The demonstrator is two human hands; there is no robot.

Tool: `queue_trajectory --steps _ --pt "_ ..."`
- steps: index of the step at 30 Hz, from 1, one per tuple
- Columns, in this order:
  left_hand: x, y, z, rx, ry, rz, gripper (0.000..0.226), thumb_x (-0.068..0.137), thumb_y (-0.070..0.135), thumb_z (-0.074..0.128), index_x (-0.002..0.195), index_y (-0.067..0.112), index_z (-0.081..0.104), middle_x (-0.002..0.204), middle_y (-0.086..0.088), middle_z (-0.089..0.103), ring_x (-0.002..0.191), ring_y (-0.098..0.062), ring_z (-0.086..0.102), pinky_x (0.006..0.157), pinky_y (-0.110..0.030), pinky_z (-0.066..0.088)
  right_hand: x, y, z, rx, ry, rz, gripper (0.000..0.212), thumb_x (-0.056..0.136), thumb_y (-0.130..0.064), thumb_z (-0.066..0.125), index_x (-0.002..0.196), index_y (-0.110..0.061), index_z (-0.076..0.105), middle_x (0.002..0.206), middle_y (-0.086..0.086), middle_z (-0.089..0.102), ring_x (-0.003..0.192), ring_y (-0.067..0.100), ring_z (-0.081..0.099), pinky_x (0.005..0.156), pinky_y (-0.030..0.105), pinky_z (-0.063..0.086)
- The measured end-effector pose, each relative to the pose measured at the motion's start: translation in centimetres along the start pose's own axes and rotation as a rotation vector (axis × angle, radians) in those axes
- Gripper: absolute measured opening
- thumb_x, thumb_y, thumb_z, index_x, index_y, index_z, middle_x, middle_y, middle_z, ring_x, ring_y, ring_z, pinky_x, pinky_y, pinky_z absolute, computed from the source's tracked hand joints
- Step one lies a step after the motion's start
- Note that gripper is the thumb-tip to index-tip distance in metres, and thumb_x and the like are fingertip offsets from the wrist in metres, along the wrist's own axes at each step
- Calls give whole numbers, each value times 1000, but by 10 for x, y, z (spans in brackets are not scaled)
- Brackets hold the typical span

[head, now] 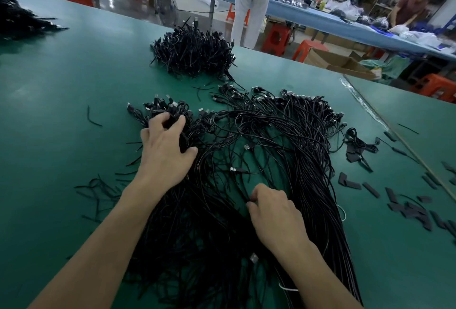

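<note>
1. I see a workshop, with a green counter (61,74) filling most of the frame.
2. The black cables (283,141) lie fanned out across the centre and lower middle of it.
3. My left hand (165,153), centre left, has its fingers curled round a bunch of plug ends (170,109) at the fan's upper left edge.
4. My right hand (274,217), lower centre, curls its fingers down and pinches a few strands of those cables.
5. A heap of coiled cables (195,52) sits in the upper middle, and black strips (407,207) lie scattered at the right.
</note>
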State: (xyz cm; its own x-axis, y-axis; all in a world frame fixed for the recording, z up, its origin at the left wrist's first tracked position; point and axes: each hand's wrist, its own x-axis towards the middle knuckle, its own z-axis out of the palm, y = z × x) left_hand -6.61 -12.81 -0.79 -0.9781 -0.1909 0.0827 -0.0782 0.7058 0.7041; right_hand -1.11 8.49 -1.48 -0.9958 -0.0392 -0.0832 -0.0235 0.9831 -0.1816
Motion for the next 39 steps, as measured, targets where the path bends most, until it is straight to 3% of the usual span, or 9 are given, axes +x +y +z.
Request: queue_trajectory --steps 3,7,11,16,22,26,34,37,39 --pt "-3 2 -1 -40 165 25 62 89 26 72 146 22 47 140 -4 31 127 -29 27 108 -39 30 2 2 -1 37 -13 19 17 102 -31 51 113 -18 54 103 -1 60 83 17 60 71 29 51" --pt "-5 11 -6 -193 290 121 21 91 16 68 105 33 67 110 7 51 101 -15 51 89 -26 43 2 4 -3 105 -25 39 22 101 -32 54 119 -19 52 108 -3 58 88 13 58 73 28 49" --pt "-3 11 -6 -305 251 112 27 92 6 66 85 32 68 83 6 64 66 -1 56 57 -7 42 0 -12 -7 250 61 -93 16 99 -45 52 101 -29 56 100 -14 53 86 4 54 76 26 49" --pt "-2 12 -4 -399 235 91 30 90 5 67 80 33 67 77 6 67 62 -6 57 53 -9 43 -3 -47 9 228 -67 -221 44 94 -61 51 117 -25 58 110 -9 54 102 13 54 86 32 48" --pt "-5 12 -2 -332 151 118 26 90 7 67 82 32 67 77 12 64 59 -4 56 55 -17 48 -1 -58 16 328 -6 -154 26 99 -40 55 109 -17 61 104 -1 63 95 18 60 78 31 50" --pt "-11 15 3 -180 -14 101 20 93 12 65 93 32 68 92 16 66 81 -5 64 78 -37 59 1 -68 13 336 -15 -99 36 97 -51 53 102 -18 64 94 -1 67 86 21 64 76 37 54" --pt "-16 18 15 -127 -250 89 29 96 11 60 118 29 62 122 3 58 104 -13 62 94 -34 51 13 -76 14 668 -96 72 24 95 -24 52 71 -21 56 73 -3 62 65 19 58 52 29 39" --pt "-14 19 16 -108 -182 96 22 96 32 61 119 30 59 122 4 55 108 -16 58 99 -38 48 14 -77 7 841 -71 22 19 97 -20 47 85 -19 61 83 -3 66 68 10 59 52 20 42" --pt "-14 22 13 -251 -165 65 27 92 54 56 105 32 65 108 8 65 98 -11 63 90 -34 51 13 -77 0 1037 -17 -55 20 101 -16 46 104 -20 65 99 -6 70 88 7 65 73 18 52"
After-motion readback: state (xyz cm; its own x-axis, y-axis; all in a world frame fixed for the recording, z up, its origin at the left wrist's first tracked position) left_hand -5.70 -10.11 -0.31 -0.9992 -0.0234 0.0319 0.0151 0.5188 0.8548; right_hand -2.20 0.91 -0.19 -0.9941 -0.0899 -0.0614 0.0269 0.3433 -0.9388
